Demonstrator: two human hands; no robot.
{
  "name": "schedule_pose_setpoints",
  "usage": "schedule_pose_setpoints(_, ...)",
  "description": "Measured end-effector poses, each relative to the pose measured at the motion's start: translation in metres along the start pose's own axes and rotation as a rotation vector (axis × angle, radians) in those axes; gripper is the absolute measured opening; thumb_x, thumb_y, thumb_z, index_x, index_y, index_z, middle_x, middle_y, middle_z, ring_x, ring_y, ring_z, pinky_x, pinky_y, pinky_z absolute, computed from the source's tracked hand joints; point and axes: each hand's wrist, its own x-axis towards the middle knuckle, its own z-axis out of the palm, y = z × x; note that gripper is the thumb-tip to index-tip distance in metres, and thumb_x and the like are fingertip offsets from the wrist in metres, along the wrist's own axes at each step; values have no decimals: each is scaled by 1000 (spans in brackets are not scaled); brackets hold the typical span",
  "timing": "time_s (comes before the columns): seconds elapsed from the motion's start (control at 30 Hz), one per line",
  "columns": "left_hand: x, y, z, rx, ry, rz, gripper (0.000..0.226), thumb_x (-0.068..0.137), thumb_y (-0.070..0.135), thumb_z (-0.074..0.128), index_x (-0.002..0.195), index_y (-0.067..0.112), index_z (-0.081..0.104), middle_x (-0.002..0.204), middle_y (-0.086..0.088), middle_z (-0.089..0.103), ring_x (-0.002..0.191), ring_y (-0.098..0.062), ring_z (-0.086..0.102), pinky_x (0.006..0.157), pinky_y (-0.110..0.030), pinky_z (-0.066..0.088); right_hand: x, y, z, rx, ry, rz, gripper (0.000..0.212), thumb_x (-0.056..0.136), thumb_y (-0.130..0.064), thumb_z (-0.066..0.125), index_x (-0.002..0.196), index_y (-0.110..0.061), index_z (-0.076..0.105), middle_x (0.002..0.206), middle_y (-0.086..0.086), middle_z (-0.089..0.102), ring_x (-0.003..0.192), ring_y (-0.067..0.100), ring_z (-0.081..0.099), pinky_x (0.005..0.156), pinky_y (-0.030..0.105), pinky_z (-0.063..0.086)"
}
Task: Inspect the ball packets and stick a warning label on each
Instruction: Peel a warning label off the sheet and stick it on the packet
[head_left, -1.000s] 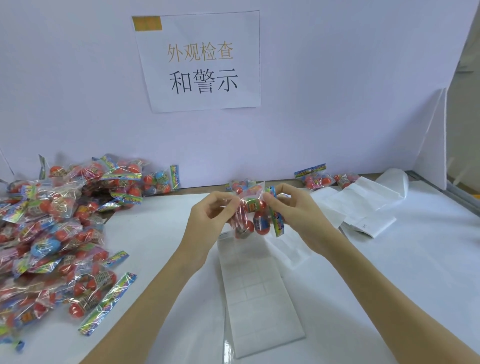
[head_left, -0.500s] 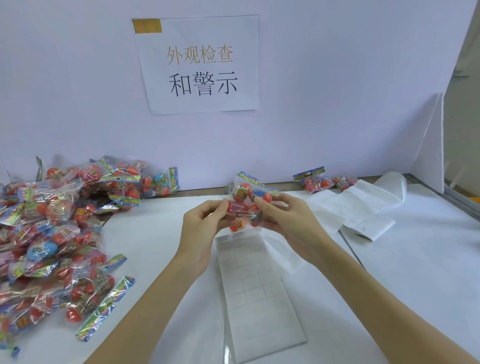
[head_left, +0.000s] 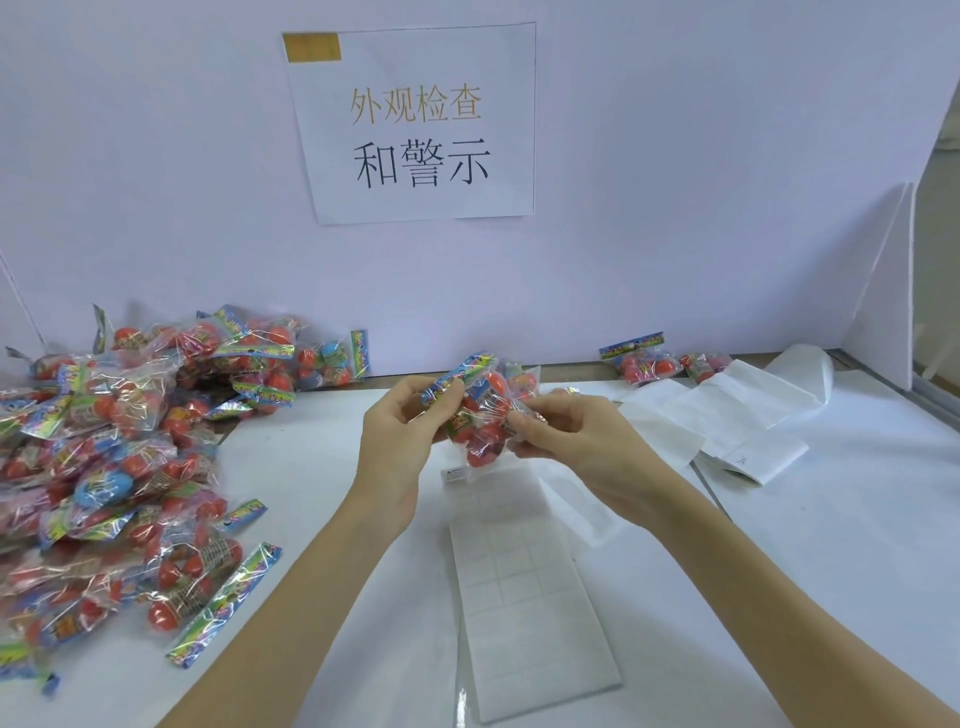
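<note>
Hands meet above the middle of the white table (head_left: 779, 597), seen from the head camera. Between them is a clear plastic packet of red balls with a colourful printed header strip (head_left: 480, 415), lifted off the surface. The left hand (head_left: 400, 441) pinches the header strip end between thumb and curled fingers; the right hand (head_left: 566, 441) grips the opposite side of the packet, fingers curled round the plastic.

Just below the packet, toward the near edge, lies a white sheet of rectangular warning labels (head_left: 524, 597) flat on the table, one small printed label at its far corner. Along the left edge spreads a big loose heap of similar ball packets (head_left: 130, 467), reaching back to the far edge by the pale wall. Near the far right corner sit a few more ball packets (head_left: 654, 364), and beside them folded white backing papers (head_left: 727, 415). On the wall hangs a white paper sign with Chinese characters (head_left: 415, 124), an orange patch at its top left corner.
</note>
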Motion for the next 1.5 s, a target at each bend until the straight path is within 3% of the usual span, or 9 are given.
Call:
schedule_pose_setpoints(0.17, -2, -2, 4, -62, -114, -26, 50, 81, 33, 82, 127, 23, 64, 115, -14, 75, 94, -25, 76, 75, -33, 62, 1, 5, 3, 81, 47, -30, 14, 99, -20, 71, 102, -13, 83, 95, 12, 80, 90, 18, 75, 86, 24, 59)
schedule_pose_setpoints(0.3, 1, -8, -1, 25, -145, 115, 63, 95, 13, 76, 135, 53, 49, 108, -3, 76, 95, -19, 76, 77, -24, 59, 2, 5, 7, 4, 98, -41, 28, 110, -27, 50, 111, -19, 77, 97, 5, 80, 92, 19, 76, 79, 26, 60)
schedule_pose_setpoints(0.47, 9, -10, -11, 337, -35, 324, 36, 100, -9, 53, 88, 17, 75, 88, 3, 75, 76, -17, 64, 71, -24, 53, -1, 17, 5, -682, 37, -239, 23, 105, -14, 59, 124, -22, 69, 111, -15, 75, 106, 4, 64, 93, 21, 48)
schedule_pose_setpoints(0.57, 6, -11, -9, 578, -14, 363, 40, 99, -10, 49, 90, 16, 78, 98, -4, 72, 88, 1, 56, 80, -18, 46, -3, 26, 5, -880, -30, -226, 18, 96, -20, 74, 113, -18, 74, 107, -9, 74, 102, 11, 65, 95, 31, 49)
schedule_pose_setpoints(0.8, 2, -17, -12, 786, -165, 509, 8, 93, 18, 77, 100, 23, 77, 105, 0, 45, 91, 1, 57, 84, -4, 41, 2, 22, -11, -821, 76, -168, 7, 98, -17, 71, 95, -13, 75, 82, -11, 67, 83, 15, 62, 81, 29, 50)
schedule_pose_setpoints(0.9, 3, -25, -11, 836, -202, 522, 18, 87, 34, 83, 103, 27, 77, 108, 10, 43, 102, 5, 53, 89, -3, 40, 4, 20, -17, -776, 88, -156, 9, 100, -15, 68, 95, -12, 75, 84, -10, 68, 78, 3, 61, 76, 16, 46)
schedule_pose_setpoints(1.1, 2, -29, -9, 805, -227, 591, 6, 91, 21, 79, 92, 15, 79, 109, 13, 42, 105, 11, 50, 85, -2, 41, 5, 21, -12, -744, 85, -178, 11, 101, -13, 65, 94, -17, 73, 85, -16, 69, 80, -8, 61, 73, 11, 43)
schedule_pose_setpoints(1.27, 3, -29, -7, 823, -223, 549, 15, 99, 21, 69, 94, 9, 77, 107, 5, 41, 98, 8, 52, 82, -1, 38, 0, 22, -7, -767, 109, -315, 21, 99, -14, 70, 113, -26, 79, 103, -16, 75, 97, 4, 67, 85, 22, 53)
schedule_pose_setpoints(1.5, 2, -28, -6, 798, -198, 570, 16, 99, 17, 68, 93, 6, 77, 109, 15, 40, 97, 12, 52, 82, 0, 39, 0, 23, -8, -836, 168, -540, 18, 93, -7, 77, 108, -16, 83, 107, -3, 75, 102, 21, 68, 89, 41, 55)
